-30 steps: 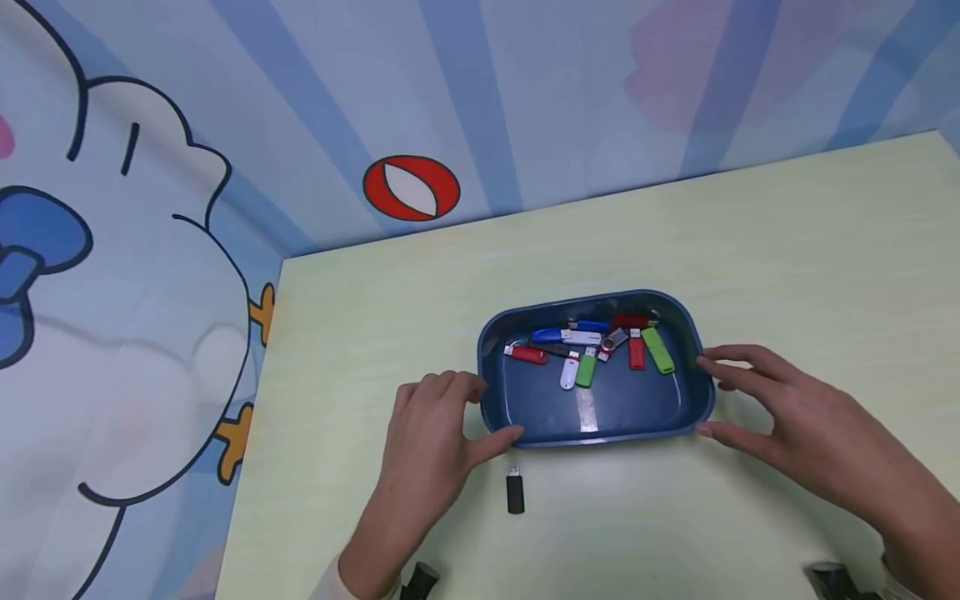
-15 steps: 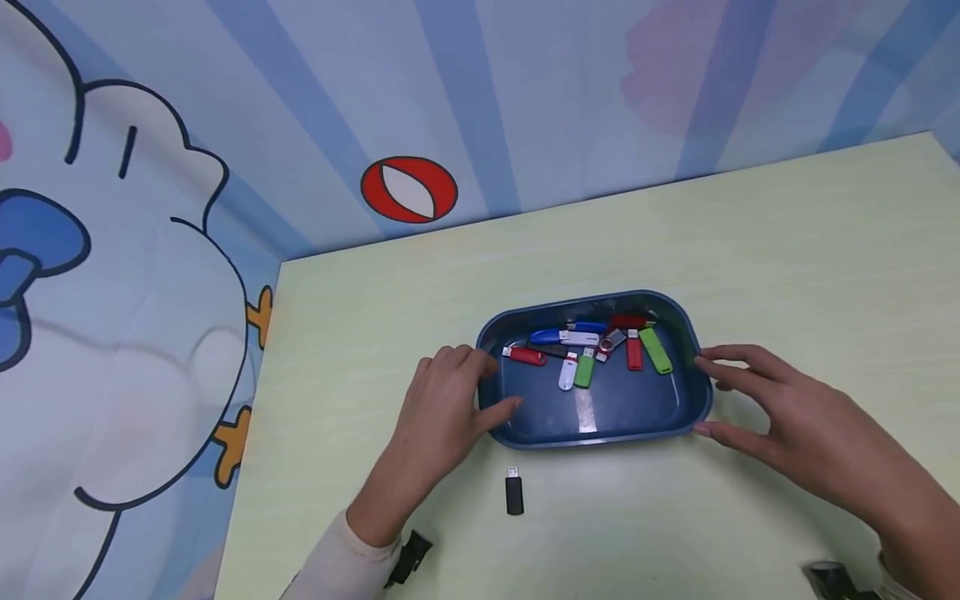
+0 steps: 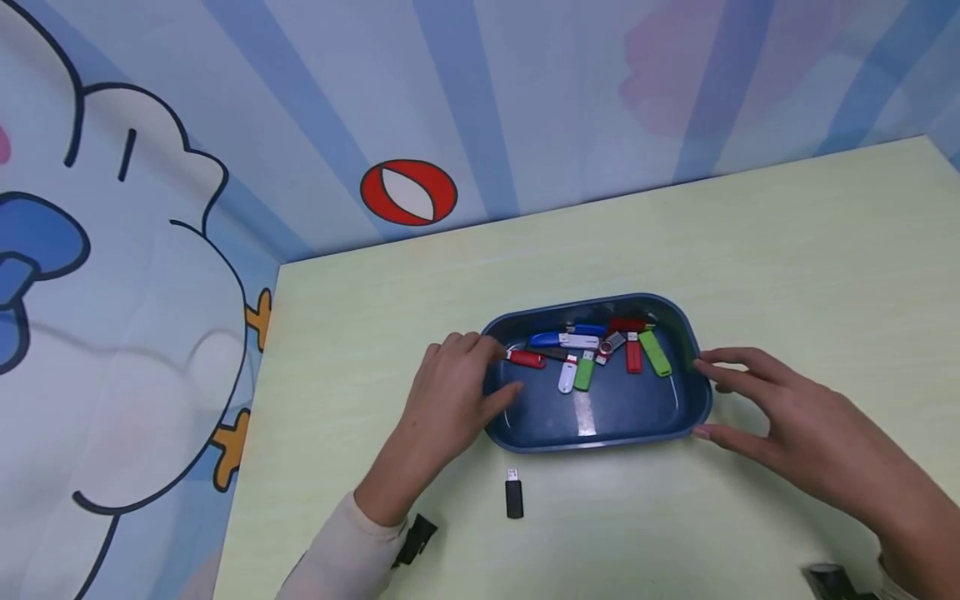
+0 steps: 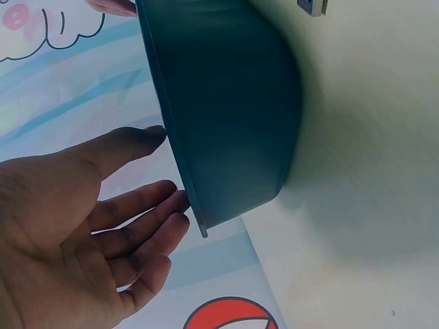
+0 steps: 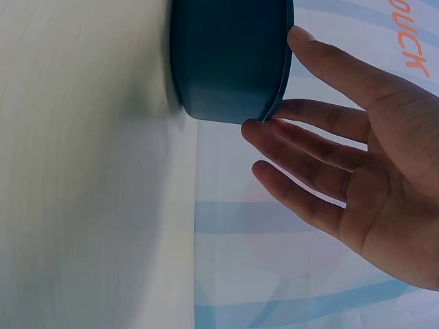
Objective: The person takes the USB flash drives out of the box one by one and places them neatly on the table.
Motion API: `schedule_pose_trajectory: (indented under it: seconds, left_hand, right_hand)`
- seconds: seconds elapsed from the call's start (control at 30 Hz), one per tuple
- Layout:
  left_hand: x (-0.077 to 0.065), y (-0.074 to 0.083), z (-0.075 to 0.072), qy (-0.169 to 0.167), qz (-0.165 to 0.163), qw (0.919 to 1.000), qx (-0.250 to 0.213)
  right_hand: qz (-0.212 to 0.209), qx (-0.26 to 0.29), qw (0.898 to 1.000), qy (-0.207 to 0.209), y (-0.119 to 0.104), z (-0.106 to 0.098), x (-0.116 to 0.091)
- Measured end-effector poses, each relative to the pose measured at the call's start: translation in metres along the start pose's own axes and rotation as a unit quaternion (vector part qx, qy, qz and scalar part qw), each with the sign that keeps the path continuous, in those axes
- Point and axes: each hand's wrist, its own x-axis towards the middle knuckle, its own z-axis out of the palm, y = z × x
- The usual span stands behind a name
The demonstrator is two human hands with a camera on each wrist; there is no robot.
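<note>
A dark blue oblong tray (image 3: 630,412) holds several USB sticks in red, green, white and blue. Over its left rim reaches my left hand (image 3: 446,396), thumb and fingers apart, fingertips close to a red USB stick (image 3: 527,359). Seen from the left wrist, the hand (image 4: 103,219) has loosely bent fingers right at the rim, nothing held. My right hand (image 3: 795,425) touches the tray's right end with spread fingertips. In the right wrist view its thumb (image 5: 329,58) lies at the rim. A black USB stick (image 3: 513,498) lies on the table in front of the tray.
The pale table (image 3: 810,250) runs back to a wall (image 3: 570,100) printed with cartoons and blue stripes. A black device (image 3: 415,540) is on the left wrist, and another (image 3: 828,577) shows by the right wrist.
My left hand has moved up and right, from the tray's front left corner to over its left rim. The right hand stays at the right end.
</note>
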Motion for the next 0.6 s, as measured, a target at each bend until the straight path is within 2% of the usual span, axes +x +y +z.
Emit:
schedule_pose_trajectory:
  seconds: [0.27, 0.6]
  left_hand:
    - [0.008, 0.003, -0.003, -0.02, -0.006, 0.9997, 0.009]
    - [0.017, 0.004, 0.0, -0.033, 0.009, 0.9992, 0.021]
  right_hand:
    - [0.006, 0.003, 1.0, -0.009, 0.0, 0.001, 0.001]
    - [0.007, -0.003, 1.0, -0.007, 0.0, 0.001, 0.002]
